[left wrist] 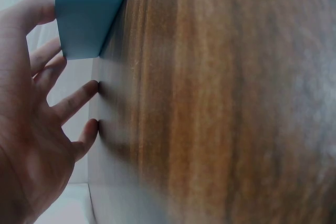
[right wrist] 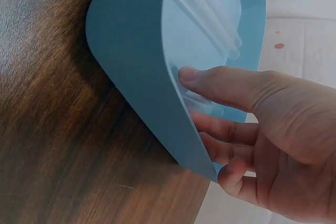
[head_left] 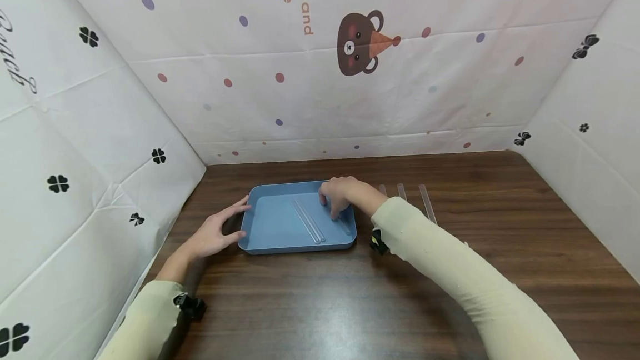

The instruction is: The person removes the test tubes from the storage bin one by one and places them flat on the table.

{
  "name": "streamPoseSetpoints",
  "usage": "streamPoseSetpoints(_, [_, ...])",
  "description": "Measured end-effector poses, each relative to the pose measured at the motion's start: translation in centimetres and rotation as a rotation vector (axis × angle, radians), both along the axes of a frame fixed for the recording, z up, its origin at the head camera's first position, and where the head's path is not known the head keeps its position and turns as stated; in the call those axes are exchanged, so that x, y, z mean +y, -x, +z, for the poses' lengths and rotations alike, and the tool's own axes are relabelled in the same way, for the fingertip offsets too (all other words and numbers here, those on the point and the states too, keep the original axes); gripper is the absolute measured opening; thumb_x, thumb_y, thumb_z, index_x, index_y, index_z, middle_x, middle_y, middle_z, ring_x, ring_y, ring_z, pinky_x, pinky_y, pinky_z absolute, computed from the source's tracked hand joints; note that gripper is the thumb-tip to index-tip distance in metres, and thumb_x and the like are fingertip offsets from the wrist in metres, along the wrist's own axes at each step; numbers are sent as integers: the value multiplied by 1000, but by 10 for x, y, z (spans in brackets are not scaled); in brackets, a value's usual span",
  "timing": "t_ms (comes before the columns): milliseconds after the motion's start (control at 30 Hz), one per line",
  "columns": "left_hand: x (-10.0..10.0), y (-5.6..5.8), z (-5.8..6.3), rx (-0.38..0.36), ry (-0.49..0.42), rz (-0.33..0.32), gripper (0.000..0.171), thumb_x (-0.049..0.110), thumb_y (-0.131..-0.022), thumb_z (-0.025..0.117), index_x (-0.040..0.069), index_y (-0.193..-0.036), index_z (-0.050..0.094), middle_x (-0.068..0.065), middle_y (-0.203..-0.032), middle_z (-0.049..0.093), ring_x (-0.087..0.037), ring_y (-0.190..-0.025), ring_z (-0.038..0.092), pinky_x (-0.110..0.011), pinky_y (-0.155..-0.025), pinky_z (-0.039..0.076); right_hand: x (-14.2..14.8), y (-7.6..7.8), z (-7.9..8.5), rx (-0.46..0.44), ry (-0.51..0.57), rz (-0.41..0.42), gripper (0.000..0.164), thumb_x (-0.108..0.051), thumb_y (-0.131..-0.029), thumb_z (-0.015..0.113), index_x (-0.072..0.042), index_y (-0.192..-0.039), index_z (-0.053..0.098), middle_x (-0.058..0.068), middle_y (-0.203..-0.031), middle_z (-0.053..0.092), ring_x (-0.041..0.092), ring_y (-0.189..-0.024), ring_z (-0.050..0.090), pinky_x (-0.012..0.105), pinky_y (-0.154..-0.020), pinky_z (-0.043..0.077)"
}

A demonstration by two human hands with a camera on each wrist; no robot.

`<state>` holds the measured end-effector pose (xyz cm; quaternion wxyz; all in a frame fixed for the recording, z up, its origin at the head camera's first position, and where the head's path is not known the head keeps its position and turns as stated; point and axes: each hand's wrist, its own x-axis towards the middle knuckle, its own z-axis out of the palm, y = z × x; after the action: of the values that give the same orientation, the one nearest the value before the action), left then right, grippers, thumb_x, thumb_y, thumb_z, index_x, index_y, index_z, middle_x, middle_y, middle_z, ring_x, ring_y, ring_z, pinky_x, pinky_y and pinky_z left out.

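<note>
Where the right hand (head_left: 345,194) works: inside the blue tray (head_left: 270,249), at its right end. Watching remotely, I find the thumb and loosely bent fingers reaching down, with some gap between them, around a single clear tube (right wrist: 211,107). I cannot tell whether they pinch it or only hover beside it.
Left hand (head_left: 212,235): fingers spread wide, nothing gripped; thumb and fingertips touch the tray's left end.
Tube handling: in my judgement, this calls for a light pinch, the tube kept low and near level, and any release made only once its full length bears on the floor of the tray. A round tube may roll, so I would avoid a sideways flick.
Tray steadying: I judge the left hand's light touch sufficient against sliding; harder pressure could tip the rim.
Tray contents: a pair of clear tubes (head_left: 308,221), side by side, slants across the floor just right of the middle. The single tube lies apart from them, nearer the right wall.
Tubes outside the tray: three (head_left: 427,203), set apart on the brown table (head_left: 295,299) to the tray's right, partly hidden by the right sleeve (head_left: 440,260).
</note>
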<state>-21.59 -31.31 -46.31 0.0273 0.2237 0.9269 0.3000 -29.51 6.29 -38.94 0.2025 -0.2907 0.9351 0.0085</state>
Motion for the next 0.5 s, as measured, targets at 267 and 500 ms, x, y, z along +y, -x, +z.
streamPoseSetpoints(267, [1,-1,0,4,-10,6,67,21,-106,77,11,-168,53,-14,-187,34,-52,-168,38,-80,-127,37,-2,1,0,-12,-10,-12,41,-25,-95,92,-19,-132,75,9,-142,75,22,-109,68,47,-102,59])
streamPoseSetpoints(500, [0,0,1,7,-13,1,67,21,-106,77,11,-168,53,-15,-187,34,-53,-168,37,-80,-127,36,-4,30,-29,-7,-29,3,42,-31,-91,95,-22,-127,75,8,-136,76,24,-104,68,50,-95,60])
